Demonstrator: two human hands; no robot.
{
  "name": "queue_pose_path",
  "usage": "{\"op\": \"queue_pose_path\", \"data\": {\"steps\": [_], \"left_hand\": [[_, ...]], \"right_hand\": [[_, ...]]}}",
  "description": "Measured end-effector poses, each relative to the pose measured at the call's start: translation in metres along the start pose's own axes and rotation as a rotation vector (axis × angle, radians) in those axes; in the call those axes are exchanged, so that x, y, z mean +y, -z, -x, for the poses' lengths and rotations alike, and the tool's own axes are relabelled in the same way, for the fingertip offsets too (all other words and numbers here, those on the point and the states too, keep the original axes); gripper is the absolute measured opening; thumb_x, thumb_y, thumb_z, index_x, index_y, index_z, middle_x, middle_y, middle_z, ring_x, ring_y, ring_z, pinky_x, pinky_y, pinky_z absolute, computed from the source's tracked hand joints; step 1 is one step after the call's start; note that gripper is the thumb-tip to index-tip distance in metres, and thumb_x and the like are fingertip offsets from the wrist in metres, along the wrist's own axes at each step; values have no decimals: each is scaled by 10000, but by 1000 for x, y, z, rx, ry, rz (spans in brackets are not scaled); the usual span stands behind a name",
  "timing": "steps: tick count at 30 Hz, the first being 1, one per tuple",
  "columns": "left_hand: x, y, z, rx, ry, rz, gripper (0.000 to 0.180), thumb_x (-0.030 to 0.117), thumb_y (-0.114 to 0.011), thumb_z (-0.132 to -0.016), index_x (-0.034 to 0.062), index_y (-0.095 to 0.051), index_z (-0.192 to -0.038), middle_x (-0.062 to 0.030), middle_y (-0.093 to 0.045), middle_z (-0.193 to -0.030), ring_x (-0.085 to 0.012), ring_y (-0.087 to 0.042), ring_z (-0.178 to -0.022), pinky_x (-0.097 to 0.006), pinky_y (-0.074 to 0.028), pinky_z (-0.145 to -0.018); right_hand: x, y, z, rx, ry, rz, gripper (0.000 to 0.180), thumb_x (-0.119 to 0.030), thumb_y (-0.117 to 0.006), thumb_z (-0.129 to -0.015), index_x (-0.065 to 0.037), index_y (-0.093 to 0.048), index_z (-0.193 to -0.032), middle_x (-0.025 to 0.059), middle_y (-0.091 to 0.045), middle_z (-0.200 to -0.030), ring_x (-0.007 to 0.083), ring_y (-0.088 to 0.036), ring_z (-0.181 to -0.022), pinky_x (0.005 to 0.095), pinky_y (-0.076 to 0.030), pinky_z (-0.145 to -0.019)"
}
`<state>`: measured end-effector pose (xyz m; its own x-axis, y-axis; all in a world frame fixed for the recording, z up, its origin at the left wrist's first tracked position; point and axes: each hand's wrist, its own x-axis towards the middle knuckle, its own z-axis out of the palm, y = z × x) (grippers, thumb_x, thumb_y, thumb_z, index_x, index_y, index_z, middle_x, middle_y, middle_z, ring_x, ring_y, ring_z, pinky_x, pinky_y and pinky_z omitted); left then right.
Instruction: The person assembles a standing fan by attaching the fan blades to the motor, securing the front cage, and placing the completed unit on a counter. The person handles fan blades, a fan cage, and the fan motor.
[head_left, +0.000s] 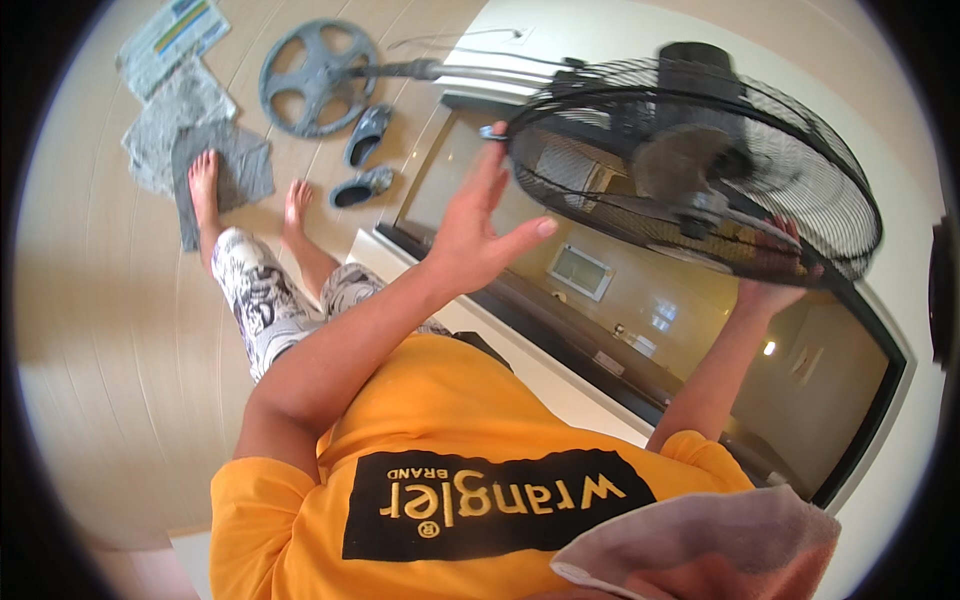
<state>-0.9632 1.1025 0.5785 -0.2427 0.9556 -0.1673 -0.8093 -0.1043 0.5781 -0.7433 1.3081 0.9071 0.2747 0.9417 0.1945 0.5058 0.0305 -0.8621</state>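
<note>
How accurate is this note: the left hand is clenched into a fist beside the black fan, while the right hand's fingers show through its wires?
Not a fist: the head view shows the left hand open, its thumb spread. It is beside the black fan, and fingers of the right hand show through the wires.

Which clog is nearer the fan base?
The upper clog, just beside the round grey fan base; the lower clog lies farther from it.
</note>
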Motion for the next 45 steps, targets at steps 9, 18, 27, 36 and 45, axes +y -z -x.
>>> {"op": "queue_pose_path", "data": {"steps": [9, 18, 27, 36, 45], "left_hand": [[15, 2, -24, 272, 151, 256, 674, 491, -439, -1103, 25, -331, -1578, -139, -470, -1530, -248, -532, -1311, -442, -366, -1172], [45, 39, -46, 202, 339, 96, 433, 244, -360, -1124, 13, -393, -1488, -206, -557, -1382, -350, -585, -1257, -466, -538, -1068], [52, 8, -37, 263, 318, 29, 424, 63, -287, -1095, -85, -318, -1491, -277, -484, -1435, -411, -547, -1302, -508, -509, -1132], [48, 2, -36, 297, 270, -46, 367, 71, -318, -1097, -91, -391, -1418, -291, -514, -1410, -421, -570, -1282, -533, -506, -1139], [52, -14, -39, 401, 257, -89, 341, 55, -362, -1079, -104, -435, -1371, -290, -535, -1383, -425, -583, -1272, -557, -499, -1144]], "right_hand": [[92, 27, 4, -43, -117, -211, 632, -603, -402, -1075, -51, -609, -1305, 80, -692, -1176, 224, -638, -1084, 409, -504, -964], [208, 11, 38, -416, -635, -874, 635, -625, -443, -1036, -75, -630, -1294, 155, -705, -1230, 374, -689, -1083, 558, -544, -947], [274, -13, 70, -912, -776, -1023, 649, -590, -505, -1035, -14, -563, -1330, 330, -650, -1246, 483, -676, -1113, 552, -550, -994], [275, -22, 85, -1115, -802, -1078, 551, -416, -364, -1123, 31, -541, -1392, 260, -670, -1280, 427, -694, -1116, 468, -599, -958], [309, -45, 115, -927, -753, -1108, 505, -309, -342, -1123, 104, -545, -1333, 307, -690, -1195, 415, -709, -1097, 441, -618, -944]]}}
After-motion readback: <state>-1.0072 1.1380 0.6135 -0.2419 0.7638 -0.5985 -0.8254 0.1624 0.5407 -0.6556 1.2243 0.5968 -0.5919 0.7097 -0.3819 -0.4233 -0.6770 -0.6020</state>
